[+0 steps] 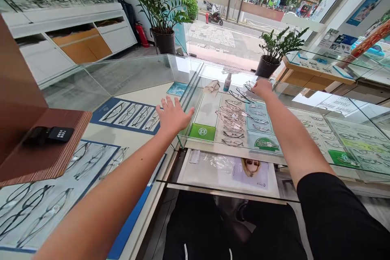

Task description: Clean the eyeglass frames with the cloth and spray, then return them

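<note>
My left hand (173,117) is spread out, palm down, at the edge of the glass display counter (188,107), with nothing in it. At the far side of the counter, my right hand (262,88) has its fingers closed on a pair of eyeglasses (249,86); the fingertips are partly hidden. Just left of that hand, dark-framed eyeglasses (239,96) lie on the glass top. A small spray bottle (227,83) stands beside a crumpled beige cloth (212,87). Several more frames (233,120) are in rows beneath.
An open drawer (210,178) below the counter holds plastic wrapping and a printed card. On the left, trays of eyeglasses (94,158) lie in another case, with a brown box (45,142) above them. Potted plants (164,42) stand beyond, near the glass front.
</note>
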The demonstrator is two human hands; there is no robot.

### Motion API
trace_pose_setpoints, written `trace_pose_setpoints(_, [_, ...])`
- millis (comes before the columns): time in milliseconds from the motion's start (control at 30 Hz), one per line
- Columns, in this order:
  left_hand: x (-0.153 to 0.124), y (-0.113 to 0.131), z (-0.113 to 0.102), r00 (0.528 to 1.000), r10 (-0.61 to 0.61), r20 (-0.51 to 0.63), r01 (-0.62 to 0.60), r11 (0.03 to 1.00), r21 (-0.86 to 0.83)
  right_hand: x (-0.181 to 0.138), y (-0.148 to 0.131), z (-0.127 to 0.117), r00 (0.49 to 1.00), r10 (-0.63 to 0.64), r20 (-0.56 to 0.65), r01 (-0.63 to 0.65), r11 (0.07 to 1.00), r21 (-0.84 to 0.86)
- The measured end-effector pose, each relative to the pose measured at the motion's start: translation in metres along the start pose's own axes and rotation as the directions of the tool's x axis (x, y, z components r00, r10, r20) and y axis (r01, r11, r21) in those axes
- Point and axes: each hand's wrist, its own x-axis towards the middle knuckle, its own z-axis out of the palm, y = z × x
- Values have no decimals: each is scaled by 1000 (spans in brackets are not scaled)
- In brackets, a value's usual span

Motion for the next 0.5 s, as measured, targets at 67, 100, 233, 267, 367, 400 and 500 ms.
trace_pose_setpoints(67, [1,0,1,1000,-3,-6,3,1000,0,-13,8,-11,1000,10,1,-10,998,58])
trace_pose_setpoints(100, [2,0,2,1000,-2,-9,2,1000,1,-21,13,-18,1000,9,-5,-9,996,92])
trace_pose_setpoints(233, [4,0,4,1000,8,-2,-8,1000,7,-67,28,-53,998,-53,-31,60,952,299])
trace_pose_setpoints(267, [5,0,4,1000,8,7,-8,1000,10,-82,29,-62,996,-84,-8,81,929,360])
trace_pose_setpoints(367, [5,2,1,999,-1,34,0,1000,19,-137,23,-81,964,-221,148,122,862,492])
trace_pose_setpoints(400, [6,4,0,999,-3,38,2,1000,25,-157,19,-84,934,-287,211,138,838,528])
trace_pose_setpoints(500, [8,7,-4,999,16,48,-19,998,65,-220,3,-81,792,-491,362,220,784,581])
